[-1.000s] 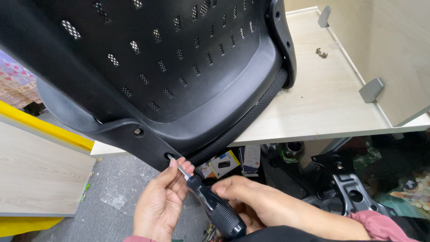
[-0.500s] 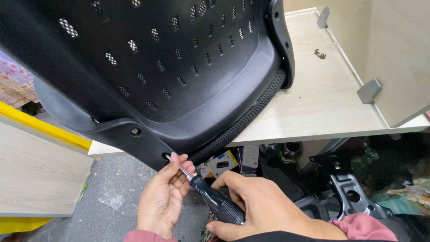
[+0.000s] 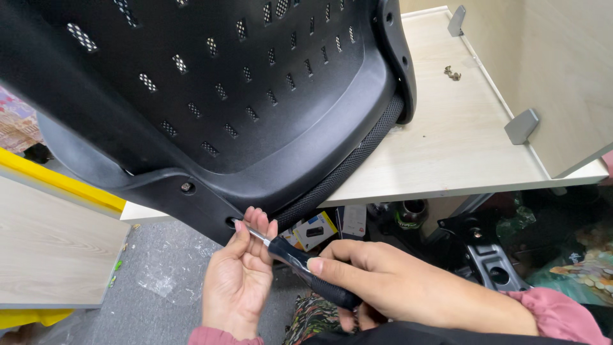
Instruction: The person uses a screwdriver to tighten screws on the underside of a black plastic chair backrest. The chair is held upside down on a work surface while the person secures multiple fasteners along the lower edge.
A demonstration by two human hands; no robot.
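Note:
A large black plastic chair back [image 3: 211, 83] with rows of small vent slots leans over the light wooden table [image 3: 447, 147]. Its lower bracket has two screw holes, one at the bracket's tip [image 3: 230, 222] and one with a screw [image 3: 186, 187] higher up. My right hand [image 3: 383, 281] is shut on the black handle of a screwdriver [image 3: 300, 265], whose metal shaft points into the lower hole. My left hand [image 3: 239, 275] cups the shaft near the tip, fingers touching the bracket's edge.
A few loose brass screws [image 3: 453, 73] lie on the table's far part. Grey metal brackets [image 3: 521, 125] stand by the upright panel on the right. Under the table sit a black chair mechanism [image 3: 485, 255], small boxes [image 3: 313, 230] and clutter. A wooden panel with yellow edge [image 3: 57, 243] lies at left.
My right hand has turned over on the screwdriver handle, its fingers now wrapped on top. My left hand stays at the shaft by the lower hole. The chair back barely moved.

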